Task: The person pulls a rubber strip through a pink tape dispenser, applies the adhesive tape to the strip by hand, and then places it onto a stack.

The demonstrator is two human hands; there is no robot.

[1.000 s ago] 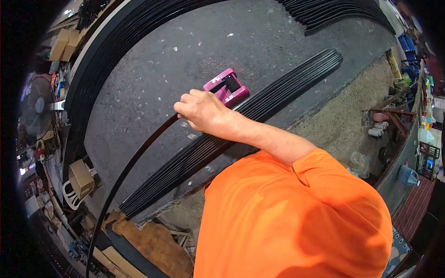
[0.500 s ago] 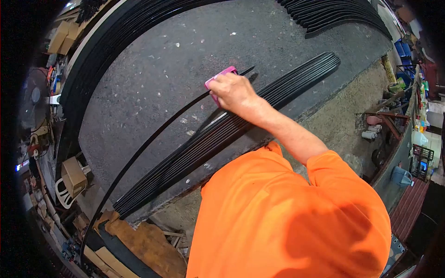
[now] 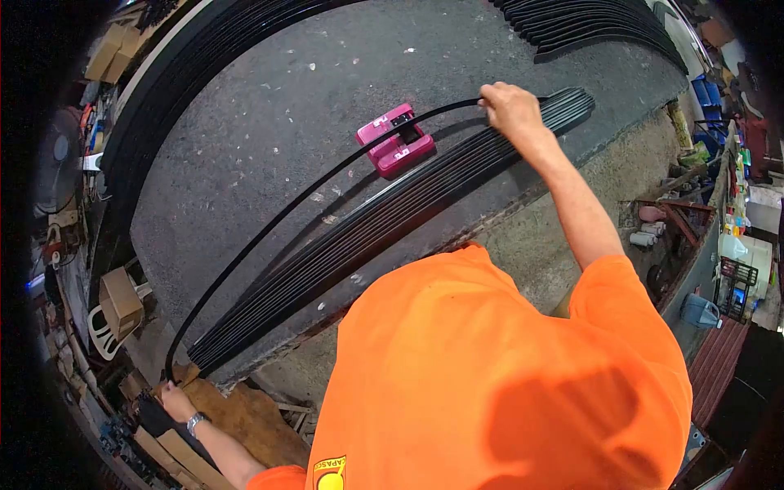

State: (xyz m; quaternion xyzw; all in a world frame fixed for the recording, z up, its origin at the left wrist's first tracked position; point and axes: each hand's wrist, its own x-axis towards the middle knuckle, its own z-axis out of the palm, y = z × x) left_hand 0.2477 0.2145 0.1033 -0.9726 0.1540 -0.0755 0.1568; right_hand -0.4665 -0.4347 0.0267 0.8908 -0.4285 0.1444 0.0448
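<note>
A long, thin black strip [image 3: 453, 106] runs in an arc across the dark table, with both hands on it. My right hand [image 3: 513, 113] grips it near its far end, fingers closed, beside the end of a bundle of black strips [image 3: 384, 214]. At the lower left, past the table's end, my left hand [image 3: 175, 401], with a watch on the wrist, has its fingers closed on the other end. A pink tool [image 3: 408, 157] with a dark slotted middle lies on the table; the held strip passes over it in this view. Nothing else shows in either hand.
Long curved black strips [image 3: 171, 106] are stacked along the table's far left edge, and more wavy-ended ones [image 3: 592, 28] lie at the top right. A cardboard box [image 3: 121, 302] sits on a white chair at left. Brown cloth [image 3: 245, 420] covers something below my left hand.
My right hand has let go of the pink tool, left it on the table and moved right to the strip's end. My left hand has come into view on the other end.
</note>
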